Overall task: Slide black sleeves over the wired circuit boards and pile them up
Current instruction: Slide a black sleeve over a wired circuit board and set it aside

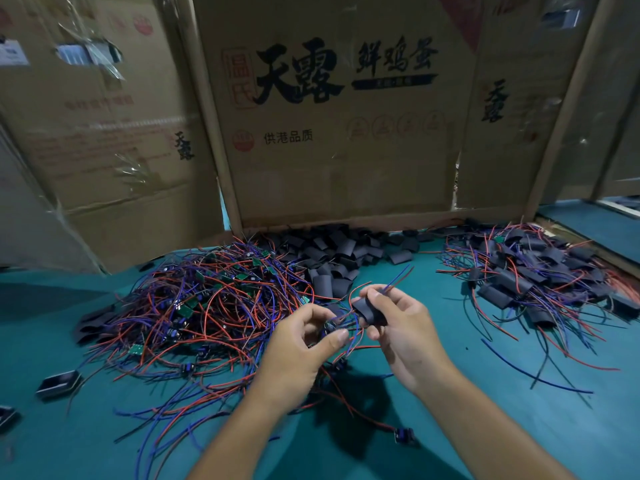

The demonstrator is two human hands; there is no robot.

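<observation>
Right hand (401, 327) grip pinching black sleeve (370, 311), wires threaded through; left hand (304, 344) pinching circuit board (330, 329) at its mouth, apparently for insertion; bare boards (194, 299) left, spare sleeves (332, 254) behind, finished pile (530, 271) right on counter (450, 427).

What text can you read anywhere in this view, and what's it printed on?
"天露", large black, on the middle cardboard box.
"鲜鸡蛋", beside it, same box.
"供港品质", lower left, same box.
"温氏", red seal, faint.
"天露", small, on the left box and right box.
Other print and the white label: too blurred.
</observation>
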